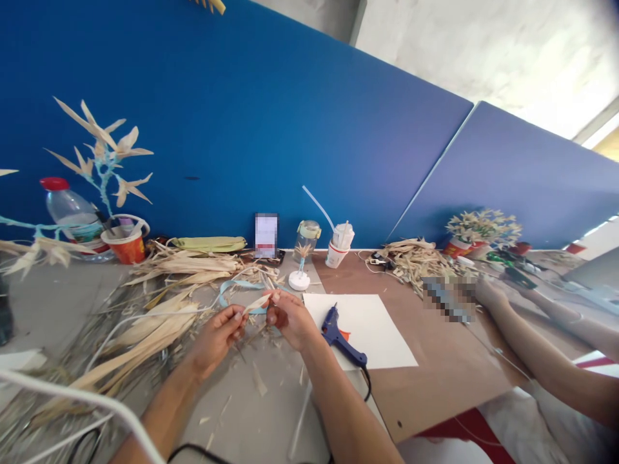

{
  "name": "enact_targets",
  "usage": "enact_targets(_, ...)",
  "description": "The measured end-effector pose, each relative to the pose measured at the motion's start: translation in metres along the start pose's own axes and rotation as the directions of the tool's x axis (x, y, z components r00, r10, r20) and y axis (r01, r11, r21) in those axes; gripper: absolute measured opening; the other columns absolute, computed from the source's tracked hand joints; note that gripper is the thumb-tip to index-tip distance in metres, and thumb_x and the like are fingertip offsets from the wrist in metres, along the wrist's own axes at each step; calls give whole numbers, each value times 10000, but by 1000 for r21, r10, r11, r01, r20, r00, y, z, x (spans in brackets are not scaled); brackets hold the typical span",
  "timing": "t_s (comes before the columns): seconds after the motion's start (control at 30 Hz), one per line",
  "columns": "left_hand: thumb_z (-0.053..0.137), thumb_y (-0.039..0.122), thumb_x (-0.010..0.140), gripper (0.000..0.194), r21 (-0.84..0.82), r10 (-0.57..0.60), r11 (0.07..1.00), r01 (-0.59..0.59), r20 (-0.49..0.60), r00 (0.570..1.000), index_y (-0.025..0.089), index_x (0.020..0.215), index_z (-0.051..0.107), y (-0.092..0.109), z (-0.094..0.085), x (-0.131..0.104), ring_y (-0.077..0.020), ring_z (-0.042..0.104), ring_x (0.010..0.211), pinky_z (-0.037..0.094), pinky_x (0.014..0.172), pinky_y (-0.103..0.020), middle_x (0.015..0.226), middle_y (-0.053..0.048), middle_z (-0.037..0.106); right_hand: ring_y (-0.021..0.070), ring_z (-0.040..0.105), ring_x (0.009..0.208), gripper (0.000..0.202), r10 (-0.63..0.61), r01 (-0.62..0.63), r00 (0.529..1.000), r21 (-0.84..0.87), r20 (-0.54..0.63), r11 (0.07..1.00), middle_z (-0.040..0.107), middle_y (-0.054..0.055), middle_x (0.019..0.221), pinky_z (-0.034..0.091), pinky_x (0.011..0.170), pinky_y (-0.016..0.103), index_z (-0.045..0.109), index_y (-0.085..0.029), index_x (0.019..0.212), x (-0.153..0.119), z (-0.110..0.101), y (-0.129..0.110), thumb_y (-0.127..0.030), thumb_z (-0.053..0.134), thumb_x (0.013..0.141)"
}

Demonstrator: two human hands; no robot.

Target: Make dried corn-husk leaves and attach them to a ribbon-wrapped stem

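Left hand point(223, 333): fingertips pinching one end of a pale strip point(257, 304), in front of the husks.
Right hand point(291, 316): thumb and fingers pinching the other end of the strip; exact finger contact too small to tell.
Strip: between the two hands, slightly tilted, its right end higher, held above the surface point(271, 403).
Ribbon point(231, 285): light blue, looped just behind the hands, partly hidden by them.
Husks point(162, 325): dry, loosely heaped on the left of the surface; small scraps lie below the hands.
Glue gun point(338, 336): blue, lying on white paper point(389, 332) to the right of the right hand, nozzle toward the partition point(242, 129), black cord at the handle end.
Stand point(299, 281): round, white, bearing a small husk flower point(304, 253), in front of a clear jar point(310, 231).
Phone point(266, 232): upright left of the jar, screen blurred.
White cup point(339, 250): right of the jar, a straw leaning out leftward.
Left rear: red cup point(126, 246), red-capped bottle point(72, 209) and a branch point(102, 171) with pale husk flowers.
Right rear: second husk heap point(420, 263); potted flowers point(483, 227) beyond it.
Far right: another person's forearms point(536, 341) over the surface; item near their hands blurred.
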State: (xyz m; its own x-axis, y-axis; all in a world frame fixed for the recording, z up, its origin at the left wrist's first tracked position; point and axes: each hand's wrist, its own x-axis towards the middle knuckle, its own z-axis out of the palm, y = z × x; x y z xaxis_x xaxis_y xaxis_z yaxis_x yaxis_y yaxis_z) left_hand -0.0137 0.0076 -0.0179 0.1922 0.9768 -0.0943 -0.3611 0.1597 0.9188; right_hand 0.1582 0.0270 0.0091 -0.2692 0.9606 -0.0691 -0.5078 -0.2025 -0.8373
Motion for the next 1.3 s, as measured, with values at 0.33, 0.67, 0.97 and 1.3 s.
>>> enact_targets(0.33,764,399,702,278,15,-17,1000,16,14,1000,163,776,636,-4,-2,1,-78,399,565,340,537,-204,723,17,539,66,405,426,206,-15,8,997,-101,-73,995,565,-29,513,293,437,210,589,-176,568,1,-1,6,-314,734,615)
enact_targets(0.67,833,340,611,291,-143,99,982,-122,-163,982,151,721,640,12,-11,4,-40,379,501,360,506,-173,652,28,550,67,417,434,141,-153,134,974,-123,-165,983,619,-35,632,298,459,216,615,-190,767,4,-9,1,-200,604,627)
enact_targets(0.97,818,254,624,236,-241,210,927,-287,-300,931,167,700,612,21,-21,5,-38,389,493,370,478,-149,663,29,567,153,493,619,162,-394,211,914,-718,-95,663,567,-5,657,385,600,267,662,-199,791,6,-5,20,-259,515,758)
enact_targets(1.3,821,299,583,262,-161,187,957,-243,-300,935,150,713,649,11,-14,9,-20,379,476,324,461,-138,654,24,586,154,482,569,243,-518,48,817,-864,-255,501,533,-15,584,393,592,262,616,-174,745,13,-33,-1,-326,445,827)
